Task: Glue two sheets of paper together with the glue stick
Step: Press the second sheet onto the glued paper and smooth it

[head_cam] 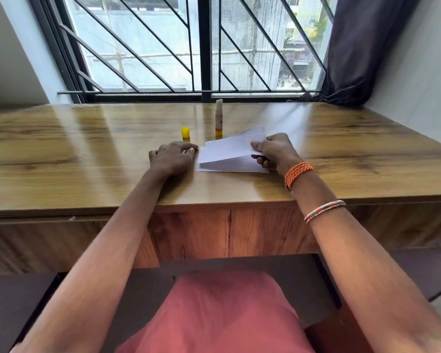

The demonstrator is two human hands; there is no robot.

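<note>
Two white paper sheets lie in the middle of the wooden table [87, 159]. The upper sheet [229, 146] is lifted at its right side, pinched between thumb and fingers of my right hand [273, 151]. The lower sheet [229, 168] stays flat underneath. My left hand [172, 156] rests palm down on the table just left of the sheets, fingers slightly curled, holding nothing. Behind the paper the glue stick [218, 118] stands upright and uncapped, its white glue showing on top. Its yellow cap [185, 132] stands to the left of it.
A barred window [204, 47] runs along the table's far edge. A dark curtain [362, 47] hangs at the back right. The table's front edge is near my body, with my lap in pink cloth [214, 314] below it.
</note>
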